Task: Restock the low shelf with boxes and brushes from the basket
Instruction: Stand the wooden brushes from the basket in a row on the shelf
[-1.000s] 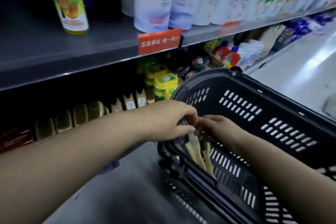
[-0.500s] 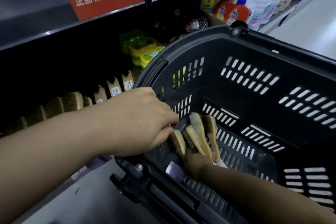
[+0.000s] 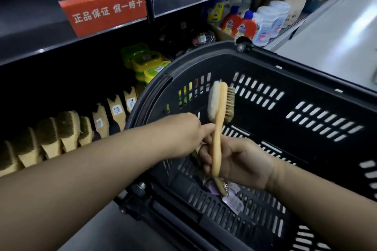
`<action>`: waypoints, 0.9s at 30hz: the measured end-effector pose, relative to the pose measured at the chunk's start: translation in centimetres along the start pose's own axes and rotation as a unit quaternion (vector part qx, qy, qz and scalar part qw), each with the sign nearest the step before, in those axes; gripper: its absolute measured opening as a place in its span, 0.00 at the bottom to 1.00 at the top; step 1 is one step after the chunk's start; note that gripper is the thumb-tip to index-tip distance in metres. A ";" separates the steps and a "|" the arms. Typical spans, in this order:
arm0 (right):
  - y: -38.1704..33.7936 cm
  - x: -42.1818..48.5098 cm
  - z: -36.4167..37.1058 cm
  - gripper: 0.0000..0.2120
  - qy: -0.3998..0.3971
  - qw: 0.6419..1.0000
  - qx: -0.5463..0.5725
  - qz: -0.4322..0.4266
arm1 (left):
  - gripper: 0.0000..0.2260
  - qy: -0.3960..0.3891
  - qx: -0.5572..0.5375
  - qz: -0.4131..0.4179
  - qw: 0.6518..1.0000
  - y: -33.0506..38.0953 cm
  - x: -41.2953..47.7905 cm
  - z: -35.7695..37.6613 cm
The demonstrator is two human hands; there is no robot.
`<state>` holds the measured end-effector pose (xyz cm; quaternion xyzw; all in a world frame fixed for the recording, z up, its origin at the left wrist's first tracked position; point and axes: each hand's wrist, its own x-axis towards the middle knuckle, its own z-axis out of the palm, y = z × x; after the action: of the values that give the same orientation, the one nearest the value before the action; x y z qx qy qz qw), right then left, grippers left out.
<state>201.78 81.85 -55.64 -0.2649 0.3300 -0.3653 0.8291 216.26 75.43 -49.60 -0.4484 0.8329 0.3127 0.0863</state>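
A black plastic basket (image 3: pixel 265 79) stands tilted in front of the low shelf. Above its near side my right hand (image 3: pixel 240 161) grips the handle of a long wooden brush (image 3: pixel 217 128), held upright, pale bristles facing left and brown bristles facing right. My left hand (image 3: pixel 183 134) reaches across and touches that handle with its fingertips; whether it pinches it I cannot tell. More brushes and a tagged packet (image 3: pixel 232 199) lie on the basket floor under my right hand. A row of wooden brushes (image 3: pixel 67 128) stands on the dark low shelf to the left.
Yellow-green tubs (image 3: pixel 146 65) and round tins (image 3: pixel 202 39) sit deeper on the low shelf. Red bottles with blue caps (image 3: pixel 238 23) stand further right. The upper shelf edge carries orange signs (image 3: pixel 106 11) under white bottles. Pale aisle floor (image 3: pixel 336 51) runs along the right.
My right hand has lifted one brush from the basket floor and holds it upright. My left hand has shifted right onto its handle. The view has swung to the left.
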 end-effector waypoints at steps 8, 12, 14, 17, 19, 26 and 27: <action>0.4 2.8 0.2 0.18 -0.101 0.993 0.057 -0.019 | 0.08 -0.030 -0.427 -0.042 0.903 -0.7 -0.2 0.5; 1.3 4.8 -3.2 0.21 -0.011 0.998 -0.040 0.042 | 0.08 0.046 -0.417 -0.058 0.906 -0.9 -0.1 0.8; 2.6 5.5 -6.3 0.14 0.163 0.963 -0.204 0.072 | 0.05 0.064 -0.438 -0.084 0.893 -1.1 -0.1 0.7; 5.7 5.2 -10.4 0.11 0.266 0.751 -0.575 0.187 | 0.05 0.045 -0.507 -0.121 0.852 -1.5 0.0 0.5; 8.0 4.6 -11.6 0.14 0.237 0.659 -0.666 0.255 | 0.03 0.037 -0.525 -0.128 0.841 -1.5 0.0 0.4; 11.8 5.1 -11.4 0.11 0.266 0.575 -0.729 0.258 | 0.04 0.024 -0.532 -0.143 0.834 -1.3 -0.4 0.9; 11.6 5.2 -11.5 0.09 0.269 0.613 -0.696 0.261 | 0.05 0.027 -0.531 -0.145 0.834 -1.3 -0.4 0.8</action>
<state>200.96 82.45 -72.75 -0.5549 0.7485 0.1504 0.3306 217.41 75.70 -50.65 -0.5491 0.4661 0.6787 -0.1437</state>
